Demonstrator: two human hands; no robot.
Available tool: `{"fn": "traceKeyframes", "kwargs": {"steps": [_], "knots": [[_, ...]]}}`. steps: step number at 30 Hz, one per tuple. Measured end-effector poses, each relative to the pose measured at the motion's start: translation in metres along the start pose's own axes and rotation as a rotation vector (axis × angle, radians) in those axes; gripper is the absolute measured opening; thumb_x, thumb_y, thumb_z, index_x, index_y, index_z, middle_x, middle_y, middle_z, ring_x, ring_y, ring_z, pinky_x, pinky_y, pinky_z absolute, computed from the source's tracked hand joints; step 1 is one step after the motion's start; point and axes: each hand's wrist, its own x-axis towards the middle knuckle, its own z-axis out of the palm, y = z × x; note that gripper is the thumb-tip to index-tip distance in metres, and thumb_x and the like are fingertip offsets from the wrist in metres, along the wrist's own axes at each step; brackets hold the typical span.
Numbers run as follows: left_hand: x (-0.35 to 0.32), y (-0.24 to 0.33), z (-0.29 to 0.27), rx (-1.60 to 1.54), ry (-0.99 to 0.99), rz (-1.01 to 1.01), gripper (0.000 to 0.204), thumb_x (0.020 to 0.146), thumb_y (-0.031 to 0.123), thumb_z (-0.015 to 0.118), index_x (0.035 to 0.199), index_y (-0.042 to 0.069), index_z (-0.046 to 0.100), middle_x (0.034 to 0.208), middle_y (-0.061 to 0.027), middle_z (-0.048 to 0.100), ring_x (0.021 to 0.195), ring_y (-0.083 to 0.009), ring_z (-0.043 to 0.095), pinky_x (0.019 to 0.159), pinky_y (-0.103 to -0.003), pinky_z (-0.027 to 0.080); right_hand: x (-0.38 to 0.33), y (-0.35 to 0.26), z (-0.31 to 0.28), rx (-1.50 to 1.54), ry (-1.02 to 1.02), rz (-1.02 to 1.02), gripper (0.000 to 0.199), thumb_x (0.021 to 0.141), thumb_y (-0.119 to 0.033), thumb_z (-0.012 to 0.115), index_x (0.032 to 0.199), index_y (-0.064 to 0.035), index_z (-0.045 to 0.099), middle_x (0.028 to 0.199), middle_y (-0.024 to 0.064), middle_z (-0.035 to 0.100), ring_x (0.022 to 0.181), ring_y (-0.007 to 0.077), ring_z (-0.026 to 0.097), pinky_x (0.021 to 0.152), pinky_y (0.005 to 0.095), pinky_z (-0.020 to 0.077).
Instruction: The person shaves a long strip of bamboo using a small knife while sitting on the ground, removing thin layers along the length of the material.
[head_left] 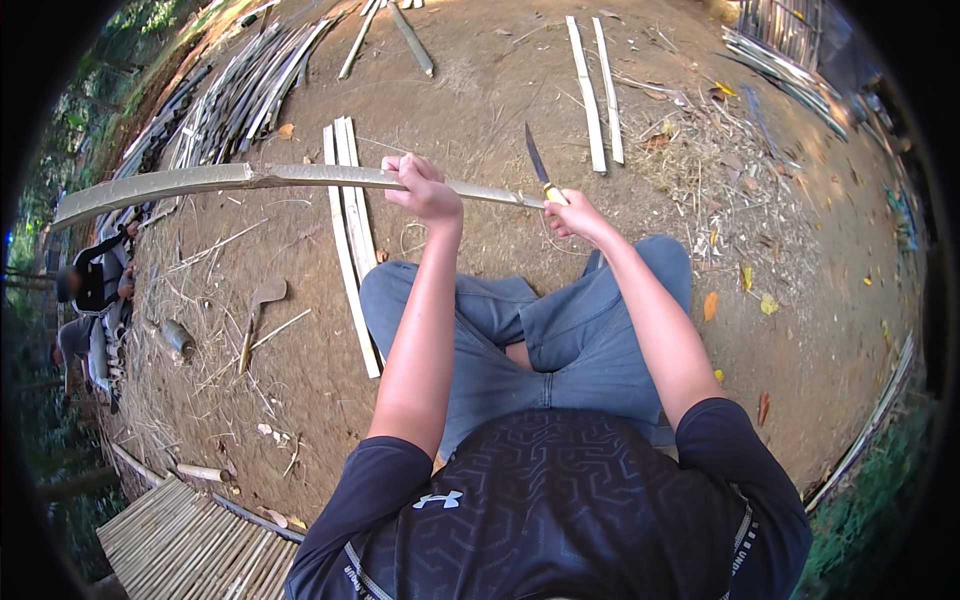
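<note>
Bare packed-earth yard (pixel 500 80), littered with dry shavings and pale split bamboo slats (pixel 350 215). Left hand (pixel 420 190) clenched around long curved pale bamboo strip (pixel 200 182), held level over knees. Right hand (pixel 572 212) fingers closed on yellow-handled dark-bladed knife (pixel 538 165), edge seated at strip's near end. Splitting apparently just begun; nearly whole length uncut.

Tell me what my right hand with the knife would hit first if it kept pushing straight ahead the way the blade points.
Past the right hand, the knife points up-picture over bare dirt; the line looks free. The pale bamboo slats lie just right of it, though depth is unclear.
</note>
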Motion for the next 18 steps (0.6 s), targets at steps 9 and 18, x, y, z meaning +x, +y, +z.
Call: {"fn": "traceKeyframes", "kwargs": {"steps": [9, 18], "knots": [[0.007, 0.003, 0.006, 0.025, 0.013, -0.003, 0.024, 0.093, 0.013, 0.042, 0.074, 0.014, 0.029, 0.053, 0.0056, 0.030, 0.043, -0.0035, 0.023, 0.038, -0.024, 0.019, -0.034, -0.005, 0.047, -0.371, 0.337, -0.309, 0.027, 0.100, -0.027, 0.050, 0.104, -0.0010, 0.044, 0.076, 0.0241, 0.065, 0.076, 0.0407, 0.068, 0.063, 0.0527, 0.0496], [0.011, -0.007, 0.003, -0.007, 0.020, -0.008, 0.022, 0.093, 0.010, 0.042, 0.075, 0.014, 0.029, 0.053, 0.0051, 0.029, 0.042, -0.0037, 0.024, 0.037, -0.024, 0.018, 0.007, 0.054, 0.048, -0.317, -0.082, 0.128, 0.032, 0.098, -0.037, 0.051, 0.102, -0.0055, 0.049, 0.079, 0.0111, 0.063, 0.053, 0.0228, 0.059, 0.048, 0.0407, 0.0482]]}}
